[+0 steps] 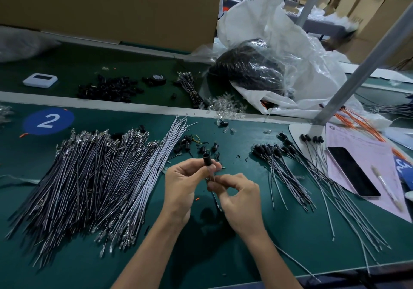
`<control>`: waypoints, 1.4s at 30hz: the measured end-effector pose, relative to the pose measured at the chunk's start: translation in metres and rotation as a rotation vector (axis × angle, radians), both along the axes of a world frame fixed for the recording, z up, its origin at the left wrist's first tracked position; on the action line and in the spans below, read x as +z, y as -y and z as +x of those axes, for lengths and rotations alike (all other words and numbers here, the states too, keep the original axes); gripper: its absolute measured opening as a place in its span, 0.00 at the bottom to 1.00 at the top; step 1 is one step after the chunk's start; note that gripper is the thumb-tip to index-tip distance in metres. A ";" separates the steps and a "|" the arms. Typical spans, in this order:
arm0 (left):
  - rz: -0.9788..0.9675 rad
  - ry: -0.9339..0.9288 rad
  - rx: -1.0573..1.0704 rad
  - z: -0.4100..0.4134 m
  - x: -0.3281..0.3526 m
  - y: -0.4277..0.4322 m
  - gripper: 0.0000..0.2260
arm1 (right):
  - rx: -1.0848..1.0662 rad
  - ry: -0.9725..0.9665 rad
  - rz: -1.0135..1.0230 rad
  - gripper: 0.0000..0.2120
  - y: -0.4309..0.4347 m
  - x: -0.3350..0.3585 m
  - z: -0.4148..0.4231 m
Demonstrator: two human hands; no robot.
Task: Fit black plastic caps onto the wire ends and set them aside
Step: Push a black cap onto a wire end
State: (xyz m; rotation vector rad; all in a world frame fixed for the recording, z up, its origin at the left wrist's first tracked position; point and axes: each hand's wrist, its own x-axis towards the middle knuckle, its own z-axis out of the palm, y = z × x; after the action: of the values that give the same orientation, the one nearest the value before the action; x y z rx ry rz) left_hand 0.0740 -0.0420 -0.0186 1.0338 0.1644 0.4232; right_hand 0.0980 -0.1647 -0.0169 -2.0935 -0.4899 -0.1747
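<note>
— Black cap (206, 159): where?
— Right of the wire pile (89, 177), held above the green table (223, 255). Left hand (185, 183) pinches it at the fingertips, open end up, tilted away.
— Right hand (239, 201)?
— Just below the cap, a little farther right of the pile. Thumb and forefinger pinch a thin wire (216, 200), which runs down between the two wrists. Cannot tell whether its tip sits inside the cap: fingers cover the joint.
— Finished pieces?
— Capped wires (288, 168) lie fanned well to the right of the pile, beyond both hands. Black ends point away, tails toward the near edge.
— Loose stock?
— A few loose caps (190, 143) just past the pile's far right corner, beside its white-sleeved strands. A bigger cap heap (109, 88) sits beyond the pile, across the pale strip.
— Anything else?
— Blue number sticker (48, 121) beyond the pile's far left corner. Phone (353, 171) lies on pink paper (368, 141), far right of the pile, past the capped wires.
</note>
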 end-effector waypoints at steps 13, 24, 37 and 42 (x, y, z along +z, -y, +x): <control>-0.119 -0.247 0.013 0.007 -0.002 -0.011 0.12 | -0.158 0.039 -0.465 0.12 -0.020 0.021 0.135; -0.087 -0.174 0.064 0.008 -0.005 -0.010 0.09 | -0.204 -0.033 -0.601 0.09 -0.030 0.003 0.178; 0.087 -0.121 0.135 0.011 -0.007 -0.003 0.09 | 0.262 -0.092 0.003 0.10 -0.006 0.059 0.076; 0.162 -0.098 0.143 0.011 -0.008 -0.003 0.08 | 0.282 -0.091 0.026 0.07 -0.010 0.062 0.053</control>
State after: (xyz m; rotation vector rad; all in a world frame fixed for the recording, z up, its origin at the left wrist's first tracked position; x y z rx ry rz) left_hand 0.0851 -0.0392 -0.0268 1.2075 0.2966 0.5223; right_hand 0.1507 -0.1545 0.0446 -1.9725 -0.7164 0.0777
